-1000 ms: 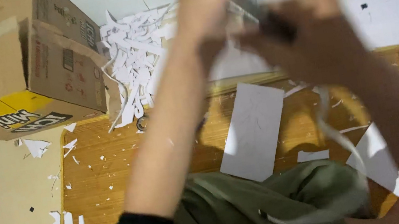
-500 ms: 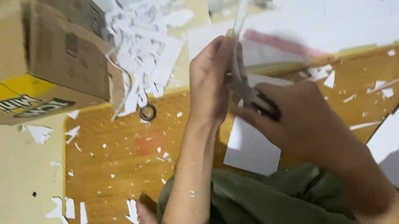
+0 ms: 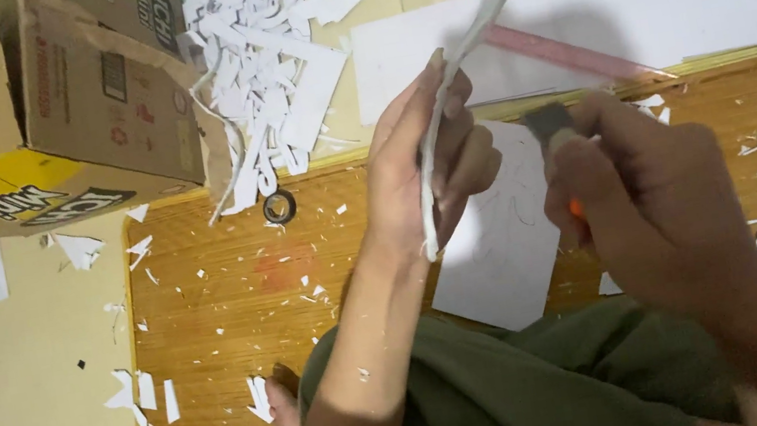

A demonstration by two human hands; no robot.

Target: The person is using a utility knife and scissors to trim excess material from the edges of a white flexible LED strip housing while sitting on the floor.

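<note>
**White Strip Held Edge-On Above Littered Floor**

A long white strip (image 3: 472,36), thin and judged light and easily bent, is pinched between closed fingers of the left hand (image 3: 427,165) near its lower end, raised over the wooden floor (image 3: 210,300); it is best gripped close to that end. A dark-handled tool (image 3: 553,130) is enclosed in the curled right hand (image 3: 645,201). One cardboard box (image 3: 67,100), one tape roll (image 3: 278,207) and one scrap heap (image 3: 258,60) are counted.
</note>
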